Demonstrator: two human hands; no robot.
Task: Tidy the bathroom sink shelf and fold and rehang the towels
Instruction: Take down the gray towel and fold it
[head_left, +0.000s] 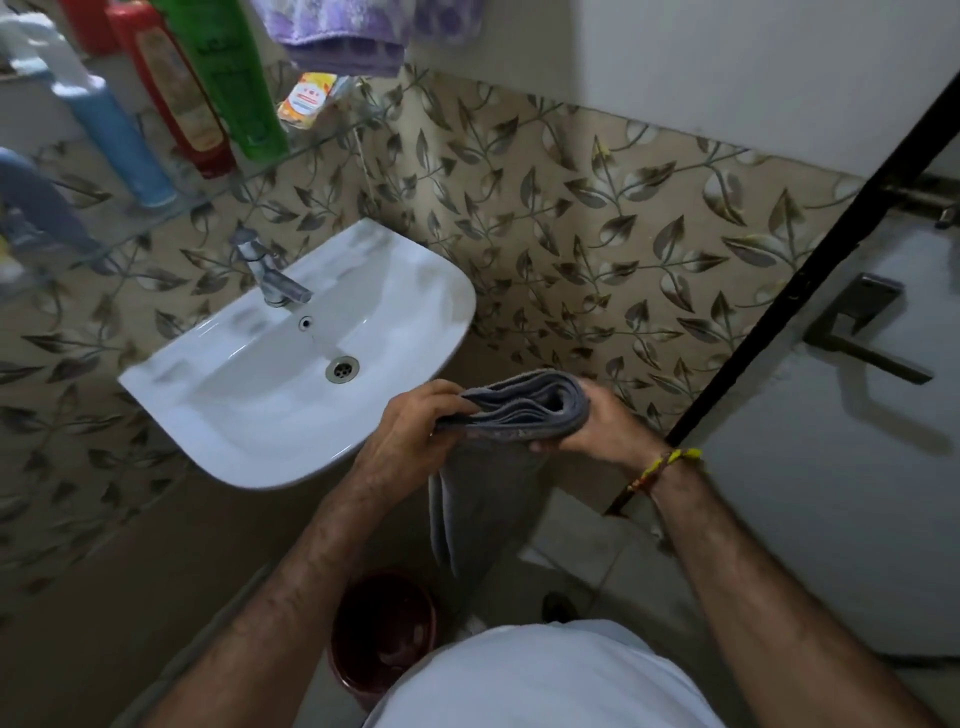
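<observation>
A grey towel, folded into several layers, is held in front of me, just right of the white sink. My left hand grips its left end and my right hand cups the folded right end. A loose part of the towel hangs down below my hands. Higher up, a purple towel hangs at the top. The glass shelf at the upper left carries a blue bottle, a red bottle, a green bottle and a small orange packet.
A chrome tap stands at the back of the sink. On the floor below me sits a dark red bucket. To the right stand a white door with a metal handle and a black door frame. Leaf-patterned tiles cover the wall.
</observation>
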